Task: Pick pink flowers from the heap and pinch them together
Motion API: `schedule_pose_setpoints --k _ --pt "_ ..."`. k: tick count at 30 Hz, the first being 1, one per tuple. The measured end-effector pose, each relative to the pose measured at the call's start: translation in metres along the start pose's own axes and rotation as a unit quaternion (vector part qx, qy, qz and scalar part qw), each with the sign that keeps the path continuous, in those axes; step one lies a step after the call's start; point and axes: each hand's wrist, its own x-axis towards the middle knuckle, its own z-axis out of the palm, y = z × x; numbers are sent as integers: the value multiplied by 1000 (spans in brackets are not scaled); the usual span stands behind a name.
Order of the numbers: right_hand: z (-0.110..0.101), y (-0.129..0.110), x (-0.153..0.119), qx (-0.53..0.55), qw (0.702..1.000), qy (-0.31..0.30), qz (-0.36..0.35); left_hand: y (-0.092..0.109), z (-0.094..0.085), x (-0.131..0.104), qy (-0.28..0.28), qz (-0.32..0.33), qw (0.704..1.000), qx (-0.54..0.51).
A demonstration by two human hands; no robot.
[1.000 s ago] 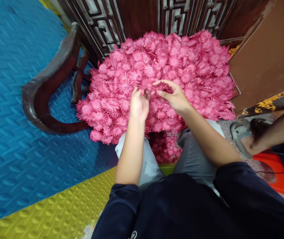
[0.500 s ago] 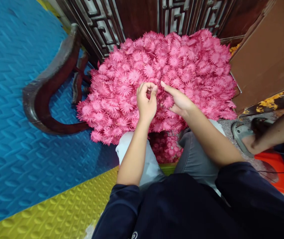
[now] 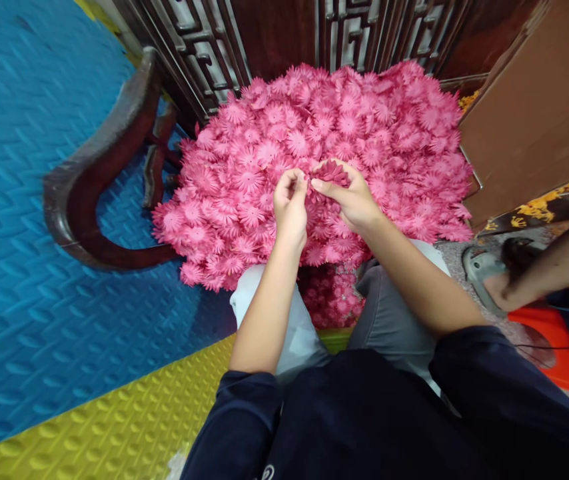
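Delicately held: one dark pink flower [image 3: 333, 173] above a heap of pink flowers [image 3: 247, 180]

Just over the middle of the heap, the right hand [image 3: 359, 200] pinches the dark pink flower between its thumb and curled fingers, with petals showing above the thumb. Close beside it, the left hand [image 3: 292, 207] has its thumb and forefinger pressed together near the tips; I cannot tell whether a small piece sits between them. The fingertips of both hands nearly meet.

The heap spreads in front of the person's knees, up against a dark lattice panel [image 3: 274, 40]. More pink flowers lie lower down, between the legs of the grey trousers [image 3: 394, 300]. On the left, a curved wooden armrest [image 3: 74, 200] stands out over a blue mat [image 3: 14, 280] edged by a yellow strip [image 3: 129, 393]. On the right is a brown board [image 3: 529, 120], with yellow pieces [image 3: 539, 208] below it and another person's foot in a sandal [image 3: 477, 267] nearby.
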Motion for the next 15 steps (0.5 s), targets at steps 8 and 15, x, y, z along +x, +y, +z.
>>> schedule_pose_setpoints --k 8,15 --pt "-1 -8 -6 -167 976 -40 -132 -11 2 -2 20 -123 989 -79" --pt "-1 -7 -3 -132 988 23 -72 6 -4 -1 57 33 996 58"
